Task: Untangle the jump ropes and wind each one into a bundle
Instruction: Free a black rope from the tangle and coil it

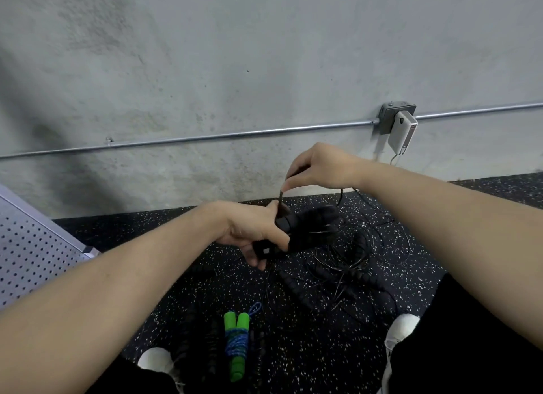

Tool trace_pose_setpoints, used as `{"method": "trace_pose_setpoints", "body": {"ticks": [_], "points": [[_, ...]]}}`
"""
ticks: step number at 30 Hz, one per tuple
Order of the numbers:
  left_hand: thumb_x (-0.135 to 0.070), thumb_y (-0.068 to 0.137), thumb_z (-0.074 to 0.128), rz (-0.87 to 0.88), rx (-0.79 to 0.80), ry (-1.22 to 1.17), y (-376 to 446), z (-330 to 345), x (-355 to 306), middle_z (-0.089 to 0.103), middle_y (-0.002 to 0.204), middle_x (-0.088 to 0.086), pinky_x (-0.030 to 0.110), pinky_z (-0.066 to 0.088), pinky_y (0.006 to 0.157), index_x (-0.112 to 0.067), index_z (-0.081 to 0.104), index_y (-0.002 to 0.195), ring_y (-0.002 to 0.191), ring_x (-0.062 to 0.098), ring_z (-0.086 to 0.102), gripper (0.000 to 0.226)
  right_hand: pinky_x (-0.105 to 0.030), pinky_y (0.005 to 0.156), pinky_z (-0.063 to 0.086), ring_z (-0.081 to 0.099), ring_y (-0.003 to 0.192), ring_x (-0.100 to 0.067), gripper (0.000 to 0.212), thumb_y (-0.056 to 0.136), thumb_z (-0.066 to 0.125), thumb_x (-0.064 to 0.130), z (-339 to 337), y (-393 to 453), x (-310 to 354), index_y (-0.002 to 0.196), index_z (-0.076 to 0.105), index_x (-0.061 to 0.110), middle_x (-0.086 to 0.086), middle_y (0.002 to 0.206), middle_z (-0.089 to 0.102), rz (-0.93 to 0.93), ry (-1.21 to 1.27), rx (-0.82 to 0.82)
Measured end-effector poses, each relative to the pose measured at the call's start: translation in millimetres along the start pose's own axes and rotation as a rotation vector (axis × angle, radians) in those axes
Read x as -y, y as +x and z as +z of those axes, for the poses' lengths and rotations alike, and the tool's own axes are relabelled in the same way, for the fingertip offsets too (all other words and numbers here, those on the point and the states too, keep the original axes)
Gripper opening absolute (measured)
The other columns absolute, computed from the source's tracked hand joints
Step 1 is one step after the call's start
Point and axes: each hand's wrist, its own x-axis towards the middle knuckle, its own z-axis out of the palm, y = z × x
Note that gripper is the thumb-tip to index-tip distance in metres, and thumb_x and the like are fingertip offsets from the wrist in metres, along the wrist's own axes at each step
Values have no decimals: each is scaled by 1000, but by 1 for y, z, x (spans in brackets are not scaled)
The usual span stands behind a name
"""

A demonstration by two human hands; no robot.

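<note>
We grip the black handles [286,223] in our left hand [255,232]; above the handles, our right hand [320,166] pinches the cord [281,198].

Nothing I can read from where I sit: no words, brand marks or numbers show on the black handles I hold, on the green handles by my feet, or on the white device hanging at the wall box
</note>
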Motion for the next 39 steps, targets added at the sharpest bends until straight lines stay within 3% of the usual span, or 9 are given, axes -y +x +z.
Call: {"method": "trace_pose_setpoints", "body": {"ticks": [4,8,12,18,23,27,31,35,39], "points": [[-7,95,60,-54,-149,-48,6,-2,6,59,95,13,33,57,45,-16,44,121,53,21,63,31,-6,56,38,53,55,10,16,78,84,37,16,7,18,79,77,22,25,56,62,-55,-58,2],[-6,95,63,3,-313,-197,14,-14,17,59,111,11,41,64,61,-21,55,111,92,26,65,22,-8,58,40,56,61,5,16,86,75,40,18,8,24,75,72,29,17,67,66,-37,-110,-19],[-12,93,73,46,-492,-263,18,-27,26,64,113,14,41,64,65,-12,61,117,84,32,72,28,-26,60,38,52,62,-11,42,102,48,47,14,6,22,79,65,16,1,68,61,107,-206,51],[-16,104,56,58,-549,-415,24,-15,26,60,100,11,24,46,43,-16,43,123,60,20,56,23,-19,56,34,45,60,-4,40,107,41,37,29,4,37,89,66,11,8,66,52,46,-179,123],[-1,103,47,116,-458,-858,14,-34,17,57,90,15,21,45,41,-7,53,122,67,23,52,21,-10,46,33,42,44,2,31,106,43,37,32,-2,41,85,60,22,6,66,54,-14,-32,178],[2,101,48,236,-350,-1009,-14,-49,10,56,96,18,21,48,46,-5,53,113,71,25,55,15,-17,49,36,42,55,-7,35,104,42,47,17,-12,29,86,63,25,6,68,49,117,131,222],[3,96,52,368,-286,-989,-32,-45,3,61,94,20,23,55,55,-1,56,111,72,27,66,17,-18,48,32,35,51,-7,39,100,46,55,14,-17,16,86,61,21,10,61,40,187,360,340],[-2,82,62,434,-224,-872,-39,-42,10,73,98,18,31,62,67,-3,55,122,86,32,74,40,-18,52,35,36,52,-7,41,98,48,56,15,-23,8,83,58,19,11,60,41,165,319,373],[-16,85,59,413,-214,-830,-42,-38,12,70,96,13,20,55,53,-6,58,126,69,21,69,42,-20,56,37,38,59,-8,30,98,53,41,12,-25,0,99,67,15,10,66,44,153,483,447]]}}
